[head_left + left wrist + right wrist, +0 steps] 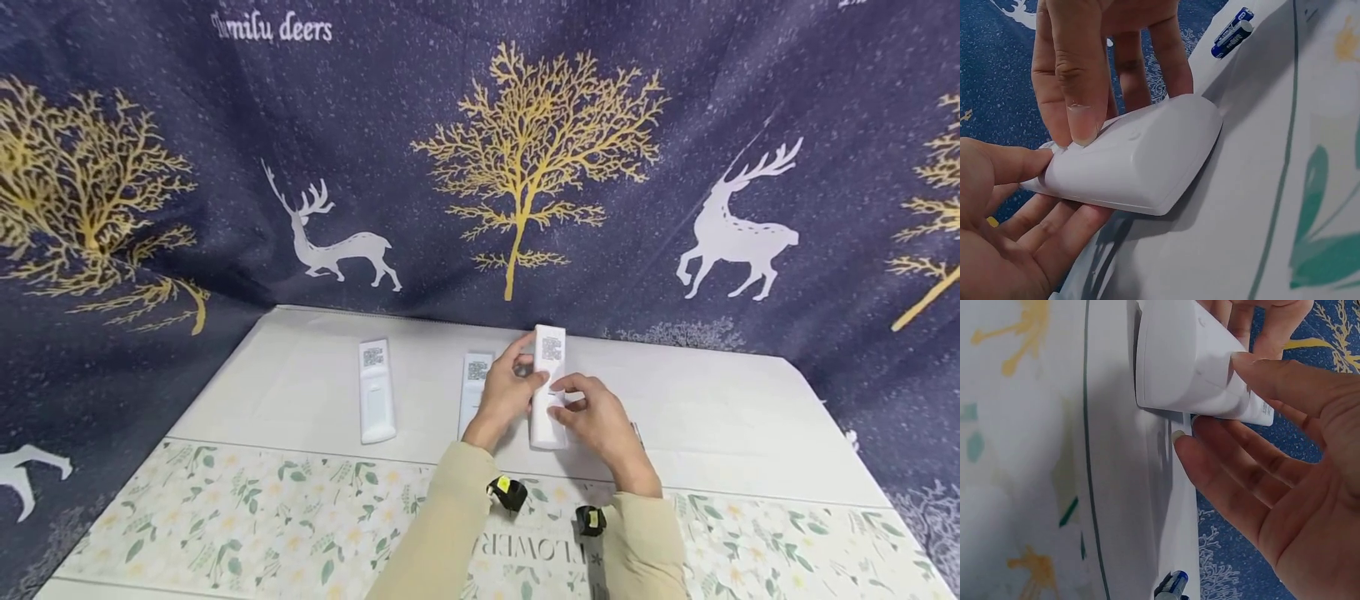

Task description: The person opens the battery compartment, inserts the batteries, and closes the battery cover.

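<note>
A white remote control [551, 354] is held back side up, its printed label at the far end. My left hand [507, 393] grips it along its left side, thumb on top and fingers below, as the left wrist view shows. From the right, my right hand [600, 421] has its thumb and a fingertip on the back, around the middle where the battery cover lies. In the right wrist view, other right fingers [1229, 456] reach below the remote's side edge. The remote's blunt near end [1179, 150] is tilted over the white table surface.
A second white remote [474, 383] lies partly behind the left hand, and a third [377, 396] lies farther left, both back side up. Blue batteries [1232, 34] sit on the table right of the hands. A dark cloth [450, 275] with trees and deer hangs behind.
</note>
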Action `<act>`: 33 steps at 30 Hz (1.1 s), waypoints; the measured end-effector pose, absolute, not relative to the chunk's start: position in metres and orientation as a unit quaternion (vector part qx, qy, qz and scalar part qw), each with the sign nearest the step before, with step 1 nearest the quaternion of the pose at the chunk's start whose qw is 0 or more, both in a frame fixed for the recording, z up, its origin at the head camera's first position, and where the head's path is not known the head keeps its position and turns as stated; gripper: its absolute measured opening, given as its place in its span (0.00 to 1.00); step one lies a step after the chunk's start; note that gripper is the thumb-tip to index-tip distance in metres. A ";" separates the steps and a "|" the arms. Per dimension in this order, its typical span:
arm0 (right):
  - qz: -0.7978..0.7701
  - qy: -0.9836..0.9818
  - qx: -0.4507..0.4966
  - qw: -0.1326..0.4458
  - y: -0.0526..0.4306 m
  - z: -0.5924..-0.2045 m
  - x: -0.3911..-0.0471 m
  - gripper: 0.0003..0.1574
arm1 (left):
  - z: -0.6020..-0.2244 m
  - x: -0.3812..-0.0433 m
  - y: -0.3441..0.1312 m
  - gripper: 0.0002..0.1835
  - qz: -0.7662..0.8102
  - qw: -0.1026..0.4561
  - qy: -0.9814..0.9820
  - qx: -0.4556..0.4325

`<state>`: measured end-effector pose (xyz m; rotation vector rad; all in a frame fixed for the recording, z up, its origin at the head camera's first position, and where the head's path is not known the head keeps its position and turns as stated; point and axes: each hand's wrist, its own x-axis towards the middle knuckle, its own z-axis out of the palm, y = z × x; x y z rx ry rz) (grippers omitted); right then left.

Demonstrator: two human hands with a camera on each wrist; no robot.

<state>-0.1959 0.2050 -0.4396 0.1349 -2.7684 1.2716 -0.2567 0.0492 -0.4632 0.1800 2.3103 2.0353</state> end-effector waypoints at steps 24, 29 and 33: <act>0.418 -0.905 0.075 0.036 0.203 -0.438 -0.198 0.23 | -0.458 -0.261 0.044 0.37 0.682 0.017 0.728 0.061; 0.408 -0.910 0.068 0.037 0.201 -0.435 -0.198 0.22 | -0.459 -0.261 0.043 0.37 0.685 0.017 0.726 0.066; 0.409 -0.909 0.070 0.036 0.200 -0.435 -0.198 0.22 | -0.458 -0.261 0.044 0.37 0.686 0.019 0.725 0.064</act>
